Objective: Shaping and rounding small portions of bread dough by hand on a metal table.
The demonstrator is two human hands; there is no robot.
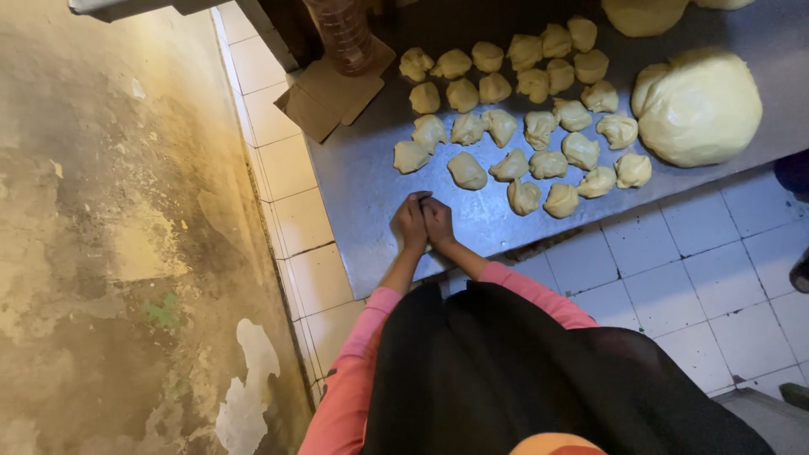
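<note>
Steel sheeting covers the bench (362,194), on which pale yellow dough is laid out. Both hands are pressed together near the front edge of the bench, towards its left end: the left hand (410,222) and the right hand (438,221) are curled against each other, knuckles up. Whether a piece of dough is enclosed between them cannot be told; nothing is visible between the palms.

Some two dozen small dough pieces (466,169) are set in loose rows across the middle of the bench, a little beyond the hands. They are roughly torn and uneven, not smoothed into balls. A large dough mass (699,105) is seen at the right end of the bench, just beside the outermost pieces, and part of another lump (645,14) is cut off at the back edge.

Portioning is judged well advanced, given the number of pieces laid out, but incomplete, since a large bulk remains undivided. No piece appears to have been rounded.

A folded piece of cardboard (324,97) rests at the back left corner, with a ribbed plastic bottle (341,34) standing on it.
</note>
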